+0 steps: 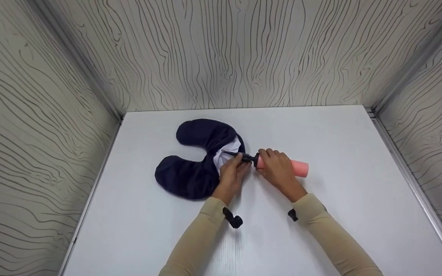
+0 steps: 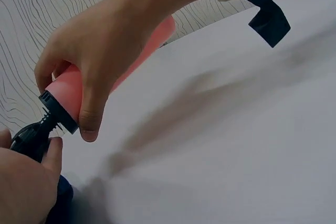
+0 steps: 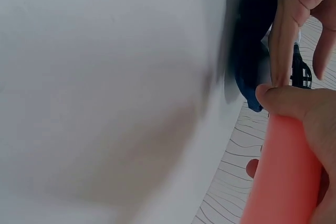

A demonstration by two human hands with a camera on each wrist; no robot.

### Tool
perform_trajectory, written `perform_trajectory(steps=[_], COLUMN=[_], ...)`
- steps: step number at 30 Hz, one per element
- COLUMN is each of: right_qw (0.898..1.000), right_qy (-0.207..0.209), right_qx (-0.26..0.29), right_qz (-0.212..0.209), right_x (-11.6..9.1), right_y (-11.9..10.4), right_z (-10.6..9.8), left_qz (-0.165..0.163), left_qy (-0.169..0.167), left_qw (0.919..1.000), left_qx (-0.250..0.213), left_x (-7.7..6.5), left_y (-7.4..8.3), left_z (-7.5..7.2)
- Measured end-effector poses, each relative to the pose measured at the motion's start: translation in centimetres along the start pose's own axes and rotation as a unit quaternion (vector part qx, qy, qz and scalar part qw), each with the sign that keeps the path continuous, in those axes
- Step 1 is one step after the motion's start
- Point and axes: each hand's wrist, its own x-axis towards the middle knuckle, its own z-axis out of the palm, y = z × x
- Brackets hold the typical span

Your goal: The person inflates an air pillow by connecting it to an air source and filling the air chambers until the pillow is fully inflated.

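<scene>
A navy U-shaped neck pillow lies on the white table, its cover parted at the right to show white inner material. My right hand grips the pink barrel of a hand pump near its black collar. With thumb and fingers, my left hand holds the pump's black nozzle end at the pillow's edge. The thin nozzle tip points left and meets the white material. Whether it sits inside a valve I cannot tell.
A white table spreads around the pillow. Wood-grain patterned panels rise behind and at both sides, with metal strips at their corners. Black straps hang at the wrists of both beige sleeves.
</scene>
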Motion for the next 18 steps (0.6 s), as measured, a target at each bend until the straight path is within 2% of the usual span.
perform_trajectory(steps=[8,18], right_qw=[1.0,1.0], right_qy=[0.0,-0.01], right_qx=[0.016,-0.005], right_qz=[-0.007,-0.008], right_x=[-0.3,-1.4], right_y=[0.2,2.6], right_z=[-0.1,-0.3], left_qz=[0.021,0.043], left_qy=[0.018,0.046], left_qw=[0.9995,0.9978], left_qx=[-0.017,-0.023], left_x=[0.2,0.6], left_y=[-0.2,0.2], left_z=[-0.3,-0.5])
